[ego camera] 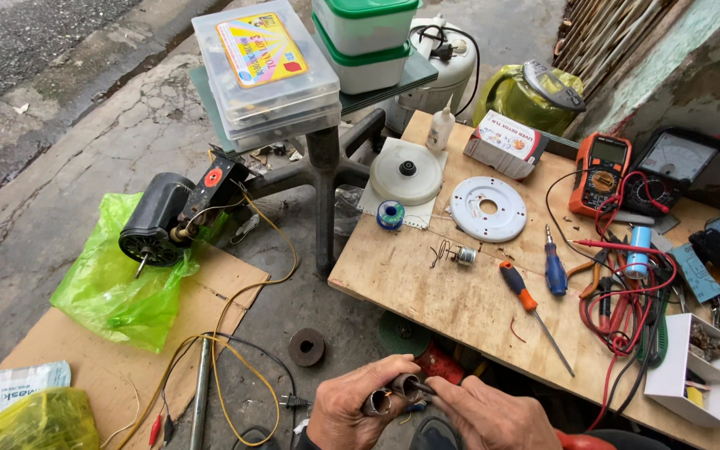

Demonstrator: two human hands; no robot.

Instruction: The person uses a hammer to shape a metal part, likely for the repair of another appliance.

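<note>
At the bottom middle of the head view, my left hand (352, 408) grips a short dark metal cylinder with a hollow end (389, 396). My right hand (485, 412) meets it from the right and pinches the cylinder's other end, close to a thin dark rod (423, 387). Both hands hover just in front of the near edge of a low wooden board (452, 292). An orange-handled screwdriver (535, 312) and a blue-handled screwdriver (554, 267) lie on the board beyond my hands.
On the board lie a white disc (487, 208), a white round housing (408, 172), a solder spool (391, 215), a small spring part (458, 254), an orange multimeter (598, 173), an analogue meter (672, 162) and red leads (627, 317). A black fan motor (160, 221) rests on green plastic at left. Stacked plastic boxes (264, 71) stand on a stool.
</note>
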